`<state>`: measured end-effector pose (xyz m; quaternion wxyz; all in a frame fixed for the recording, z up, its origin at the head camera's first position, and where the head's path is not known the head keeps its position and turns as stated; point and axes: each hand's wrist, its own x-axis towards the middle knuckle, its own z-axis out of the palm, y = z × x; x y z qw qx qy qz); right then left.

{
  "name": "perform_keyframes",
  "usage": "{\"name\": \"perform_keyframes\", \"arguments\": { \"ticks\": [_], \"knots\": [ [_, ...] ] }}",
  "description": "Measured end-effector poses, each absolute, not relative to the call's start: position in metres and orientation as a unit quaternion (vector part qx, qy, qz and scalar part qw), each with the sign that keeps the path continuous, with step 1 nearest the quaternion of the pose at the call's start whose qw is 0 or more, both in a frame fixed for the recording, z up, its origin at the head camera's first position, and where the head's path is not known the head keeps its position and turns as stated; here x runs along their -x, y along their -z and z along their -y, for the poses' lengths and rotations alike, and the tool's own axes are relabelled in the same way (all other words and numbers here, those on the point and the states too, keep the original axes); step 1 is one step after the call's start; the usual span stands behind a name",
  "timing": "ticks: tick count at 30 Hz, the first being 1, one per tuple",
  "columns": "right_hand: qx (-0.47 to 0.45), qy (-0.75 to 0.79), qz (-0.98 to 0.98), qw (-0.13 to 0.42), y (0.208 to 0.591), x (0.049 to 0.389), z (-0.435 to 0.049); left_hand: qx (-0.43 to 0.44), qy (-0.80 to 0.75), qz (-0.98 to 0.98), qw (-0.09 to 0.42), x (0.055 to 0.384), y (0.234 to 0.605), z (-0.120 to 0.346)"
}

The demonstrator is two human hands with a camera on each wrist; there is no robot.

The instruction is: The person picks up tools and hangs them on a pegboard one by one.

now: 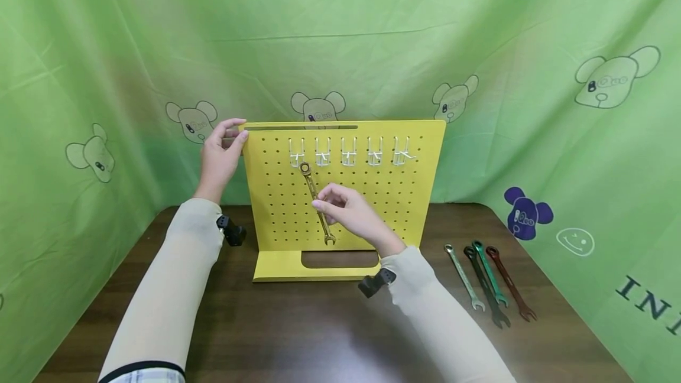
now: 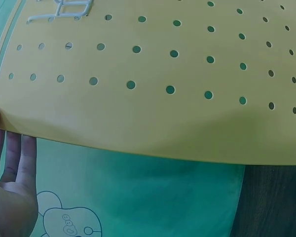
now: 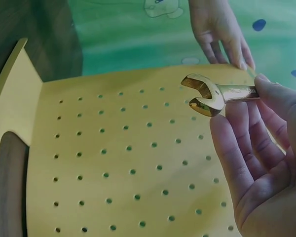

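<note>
A gold combination wrench (image 1: 310, 184) is pinched between the thumb and fingers of my right hand (image 1: 351, 213), in front of the yellow pegboard (image 1: 367, 182). Its ring end points up and sits just below the leftmost white wire hook (image 1: 296, 157) in the head view. The open-jaw end hangs down; the right wrist view shows this gold wrench end (image 3: 207, 95) large before the board. My left hand (image 1: 219, 157) grips the pegboard's upper left corner, thumb on the front face and fingers behind the edge, as the left wrist view also shows.
Several white hooks (image 1: 375, 152) run in a row along the board's upper part. On the dark wooden table (image 1: 298, 324), right of the board, lie silver (image 1: 464, 276), black (image 1: 485, 285), green (image 1: 489, 272) and red-brown (image 1: 511, 282) wrenches. A green curtain (image 1: 340, 34) hangs behind.
</note>
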<state>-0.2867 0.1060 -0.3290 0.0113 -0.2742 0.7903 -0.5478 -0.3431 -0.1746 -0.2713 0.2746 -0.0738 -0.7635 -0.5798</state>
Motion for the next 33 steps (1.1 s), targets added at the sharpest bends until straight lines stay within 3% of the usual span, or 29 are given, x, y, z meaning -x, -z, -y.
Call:
{"name": "perform_keyframes", "arguments": {
  "ticks": [33],
  "knots": [
    [0.203,0.591,-0.780,0.009,0.341,0.315,-0.076,0.076,0.586,0.758,0.275,0.345,0.273,0.174]
  ]
}}
